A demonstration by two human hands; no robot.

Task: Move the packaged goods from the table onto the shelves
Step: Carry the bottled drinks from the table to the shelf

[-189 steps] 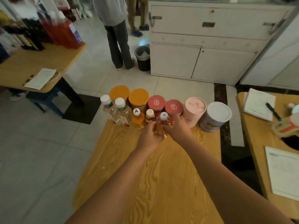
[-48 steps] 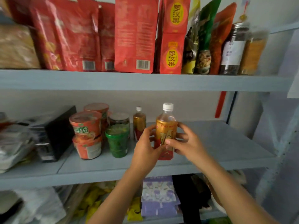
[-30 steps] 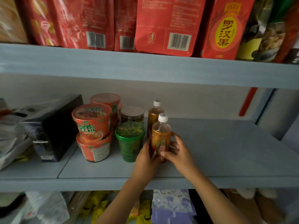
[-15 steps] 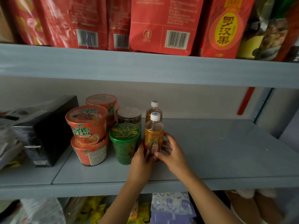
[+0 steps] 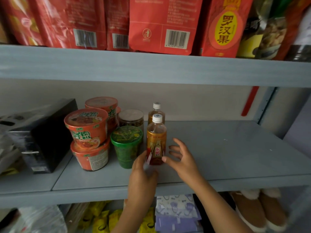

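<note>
While the left hand [image 5: 143, 172] and right hand [image 5: 184, 159] are flanking it, fingers loose, a white-capped amber bottle [image 5: 156, 142], gold-and-red labelled, is standing upright on the shelf [image 5: 235, 148].

We count two white-capped amber plastic bottles [image 5: 156, 142], three orange noodle bowls [image 5: 86, 127], one green cup [image 5: 126, 145], one clear jar [image 5: 131, 117], one black box [image 5: 50, 137].

Amber drink bottle [image 5: 156, 140], white cap, upright on grey shelf [image 5: 218, 148]
</note>
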